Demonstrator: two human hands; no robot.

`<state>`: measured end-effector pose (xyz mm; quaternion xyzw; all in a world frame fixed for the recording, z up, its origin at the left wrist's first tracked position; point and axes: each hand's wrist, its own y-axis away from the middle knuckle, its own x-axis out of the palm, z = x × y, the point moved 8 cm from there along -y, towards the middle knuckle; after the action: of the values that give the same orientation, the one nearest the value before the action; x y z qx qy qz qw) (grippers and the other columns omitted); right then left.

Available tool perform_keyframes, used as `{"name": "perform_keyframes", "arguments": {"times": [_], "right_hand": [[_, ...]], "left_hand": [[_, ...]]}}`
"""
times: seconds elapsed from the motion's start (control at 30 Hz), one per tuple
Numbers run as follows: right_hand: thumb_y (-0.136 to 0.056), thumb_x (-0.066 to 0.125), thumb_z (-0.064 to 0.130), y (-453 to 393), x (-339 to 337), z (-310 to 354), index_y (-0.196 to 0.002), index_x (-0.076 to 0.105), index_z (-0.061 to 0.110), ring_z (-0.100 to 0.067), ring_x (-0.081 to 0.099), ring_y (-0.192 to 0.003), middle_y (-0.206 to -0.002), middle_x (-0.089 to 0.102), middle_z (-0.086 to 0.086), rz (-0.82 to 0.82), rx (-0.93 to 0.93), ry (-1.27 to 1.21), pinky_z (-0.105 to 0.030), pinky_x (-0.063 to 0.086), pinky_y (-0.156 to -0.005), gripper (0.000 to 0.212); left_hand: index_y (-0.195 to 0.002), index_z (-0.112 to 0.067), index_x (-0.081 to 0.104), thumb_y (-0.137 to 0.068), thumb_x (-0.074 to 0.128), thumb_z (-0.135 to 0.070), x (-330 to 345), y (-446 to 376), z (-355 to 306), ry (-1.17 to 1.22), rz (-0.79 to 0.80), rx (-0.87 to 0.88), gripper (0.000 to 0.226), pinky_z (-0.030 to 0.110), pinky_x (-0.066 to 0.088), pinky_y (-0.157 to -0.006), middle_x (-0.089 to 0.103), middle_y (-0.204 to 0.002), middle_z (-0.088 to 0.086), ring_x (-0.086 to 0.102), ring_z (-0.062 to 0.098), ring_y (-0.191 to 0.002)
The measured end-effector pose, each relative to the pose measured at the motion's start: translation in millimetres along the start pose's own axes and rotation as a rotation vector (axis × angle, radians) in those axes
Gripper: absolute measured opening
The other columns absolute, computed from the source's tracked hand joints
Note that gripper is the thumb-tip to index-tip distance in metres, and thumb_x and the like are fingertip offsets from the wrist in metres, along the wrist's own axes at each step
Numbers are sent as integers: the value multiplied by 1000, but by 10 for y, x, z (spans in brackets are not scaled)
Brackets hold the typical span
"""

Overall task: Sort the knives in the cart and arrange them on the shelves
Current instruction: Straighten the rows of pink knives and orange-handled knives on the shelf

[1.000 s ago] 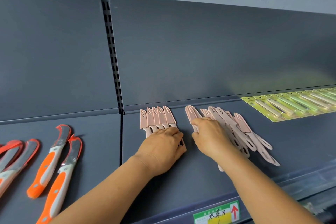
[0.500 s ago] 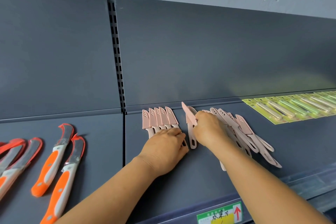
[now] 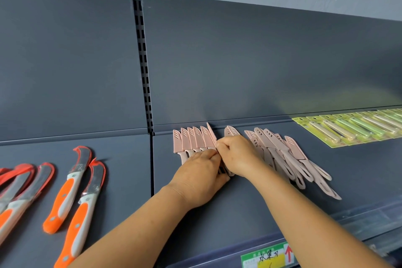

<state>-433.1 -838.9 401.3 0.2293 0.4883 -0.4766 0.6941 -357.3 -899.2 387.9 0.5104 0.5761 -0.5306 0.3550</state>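
Right hand (image 3: 238,154) pinches one pink sheathed knife (image 3: 211,134) at mid-length; fingers curled round it, blade end tilted up off the shelf (image 3: 250,202), tip pointing toward the back panel (image 3: 239,61). That grip sits at the right end of a neat row of pink knives (image 3: 191,140), the held knife just beside the row's last one.

Left hand (image 3: 200,177) lies palm down just left of the grip, fingers bent over the handles of the row and pressing them against the shelf; fingertips of both hands touch (exact finger contact on the handles is hidden under the hand).

Right of the grip: one pink knife (image 3: 232,131) shows its sheath tip behind the right knuckles; further right, a loose overlapping pile of pink knives (image 3: 289,159), handles fanned toward the shelf's front edge. Well to the right, a row of green-carded packaged knives (image 3: 352,128) along the back.

Far left of the grip, past the slotted upright (image 3: 142,61), orange-handled curved knives (image 3: 71,189) lie on the neighbouring shelf section. A price label (image 3: 268,255) sits on the front rail below the right forearm.
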Motion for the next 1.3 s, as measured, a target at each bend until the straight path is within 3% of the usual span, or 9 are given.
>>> {"name": "perform_keyframes", "arguments": {"times": [0.2,0.3,0.43,0.53,0.73,1.0,1.07,1.2,1.3], "right_hand": [[-97,34,29,-6,54,-30,-61,45,21,-22,50,-74,-74,55,2,43,31,7,-25,26,-51,39],[-94,38,20,-16,4,-90,-62,44,19,-24,50,-76,-76,51,1,0,50,62,-23,26,-50,33],[-95,40,22,23,46,-206,-92,61,15,-32,51,-104,-109,54,-11,23,57,187,-30,39,-81,23],[-96,39,27,57,70,-292,-100,61,16,-34,49,-109,-116,52,-12,44,88,203,-30,37,-81,25],[-95,44,34,78,61,-284,-85,47,21,-32,49,-106,-114,51,-11,66,83,212,-31,36,-78,17],[-86,55,8,42,-75,-241,-102,59,12,-30,61,-93,-106,60,-10,8,116,362,-29,41,-66,17],[-87,54,8,25,-129,-252,-105,58,14,-30,60,-88,-103,62,-9,-40,123,293,-29,42,-65,19],[-84,51,11,13,-110,-276,-91,64,15,-32,61,-81,-86,68,-7,-31,169,-91,-36,54,-69,15],[-81,50,10,26,-33,-270,-96,67,11,-33,64,-85,-88,71,-10,1,208,-174,-38,55,-73,22]], "left_hand": [[-135,-19,42,-92,44,-36,-28,19,30,68,-36,-2,46,28,30,-104,41,-134,-5,41,19,-118],[-137,-20,40,-92,42,-32,-50,14,9,66,-56,35,46,28,29,-105,41,-136,-5,41,18,-120],[-141,-21,39,-96,40,-42,-6,10,-45,23,-31,86,50,21,11,-105,34,-148,-4,32,18,-133],[-139,-21,42,-95,40,-46,46,0,-47,-10,-9,89,50,21,14,-101,38,-145,-5,37,18,-129],[-137,-25,44,-95,39,-48,45,-12,-49,-41,-23,51,48,21,14,-86,42,-142,-9,43,17,-122],[-134,-21,47,-95,38,-48,52,-5,-61,-95,-2,36,48,25,14,-83,42,-142,-8,44,20,-118],[-134,-20,48,-95,39,-46,56,-1,-62,-57,4,38,47,22,17,-89,42,-141,-7,44,20,-118],[-134,-20,47,-95,40,-45,57,-10,-65,-26,9,40,46,22,19,-94,42,-140,-7,43,20,-119],[-136,-20,44,-95,40,-45,63,-15,-62,-18,13,42,48,23,21,-99,41,-141,-6,42,20,-122]]}}
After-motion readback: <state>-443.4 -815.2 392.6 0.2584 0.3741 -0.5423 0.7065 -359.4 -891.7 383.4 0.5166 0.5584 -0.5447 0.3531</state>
